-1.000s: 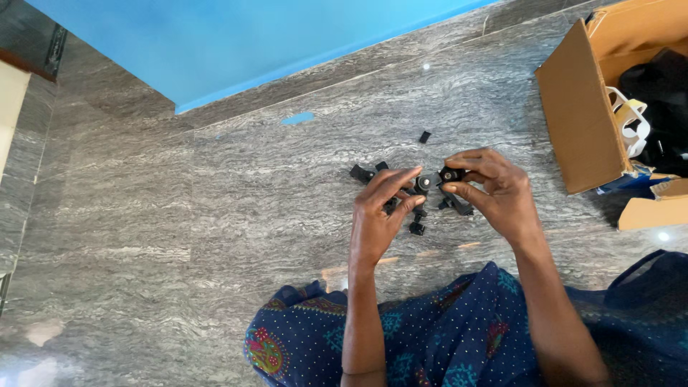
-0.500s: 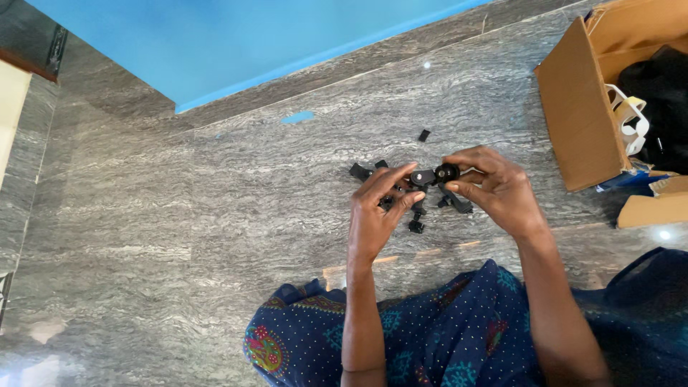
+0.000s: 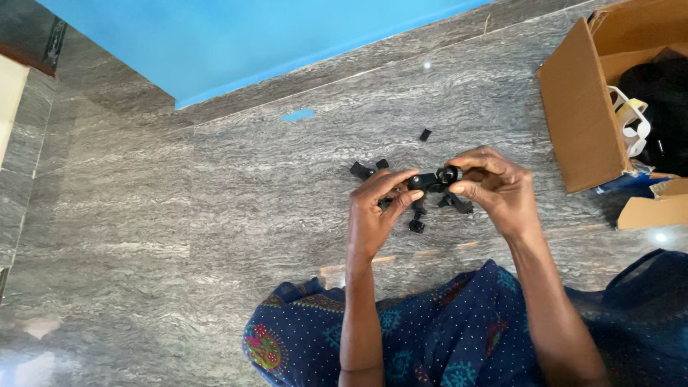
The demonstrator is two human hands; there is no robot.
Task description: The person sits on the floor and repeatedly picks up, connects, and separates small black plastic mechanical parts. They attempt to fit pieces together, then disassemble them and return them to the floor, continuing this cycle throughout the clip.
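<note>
Black plastic, small and jointed: the black part (image 3: 432,180) sits pinched between both hands above the grey stone floor (image 3: 215,215). The left hand (image 3: 374,215) is curled, its thumb and forefinger closed on the part's left end; the right hand (image 3: 498,188) is curled too, fingertips closed on the right end. Just below the part, loose black pieces (image 3: 417,223) lie on the floor; two more (image 3: 362,170) lie just left of it, and a single small piece (image 3: 425,135) lies beyond it, nearer the blue wall (image 3: 251,36). Well right of the part stands an open cardboard box (image 3: 580,122). A blue patterned garment (image 3: 444,337) lies nearer the person than the part.
</note>
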